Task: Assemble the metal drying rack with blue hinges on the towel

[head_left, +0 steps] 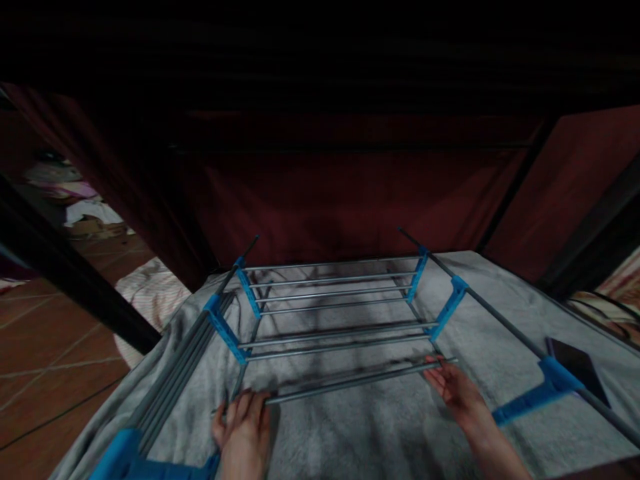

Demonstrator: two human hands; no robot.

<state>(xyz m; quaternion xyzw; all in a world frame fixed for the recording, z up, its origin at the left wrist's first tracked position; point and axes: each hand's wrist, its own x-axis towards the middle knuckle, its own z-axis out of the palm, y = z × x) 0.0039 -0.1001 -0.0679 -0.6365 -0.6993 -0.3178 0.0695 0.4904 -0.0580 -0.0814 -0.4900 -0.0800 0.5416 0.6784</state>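
Observation:
A partly built rack (335, 333) of grey metal tubes and blue plastic connectors lies on a grey blanket. My left hand (243, 430) closes over the left end of a metal tube (350, 383), beside the rack's left side rail. Near its other end, the fingers of my right hand (457, 387) pinch the same tube. It slants across the blanket, apart from the fixed crossbars. A blue connector (537, 393) on the right side rail is near my right hand. Another blue connector (145, 463) is at the lower left, partly cut off by the frame.
Several spare metal tubes (185, 373) lie along the left rail. A dark phone (580, 367) rests on the blanket (340, 447) at the right. Dark posts and a red panel (320, 200) enclose the far side. Cloths (93, 210) are piled on the tiled floor at the left.

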